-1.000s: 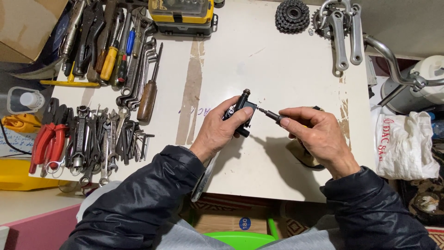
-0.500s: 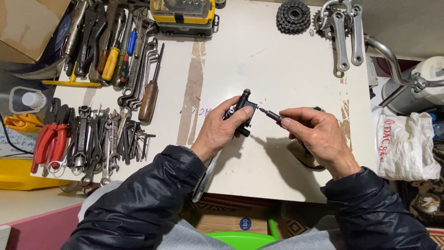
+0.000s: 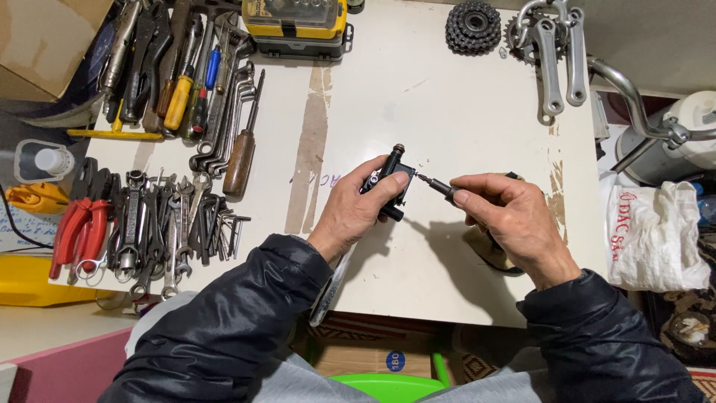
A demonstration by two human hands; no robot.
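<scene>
Your left hand (image 3: 356,213) is clenched around a small black bike part (image 3: 388,181), its long axis tilted up and slightly right, above the white table (image 3: 447,112). Your right hand (image 3: 514,224) grasps a screwdriver (image 3: 436,186), tip pointing left into the part; its handle is mostly hidden. A yellow bit case (image 3: 298,22), contents unclear, sits at the far edge.

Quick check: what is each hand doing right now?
Left hand: closed around a small black metal part, held just above the table.
Right hand: closed on a screwdriver, tip at the part.
</scene>
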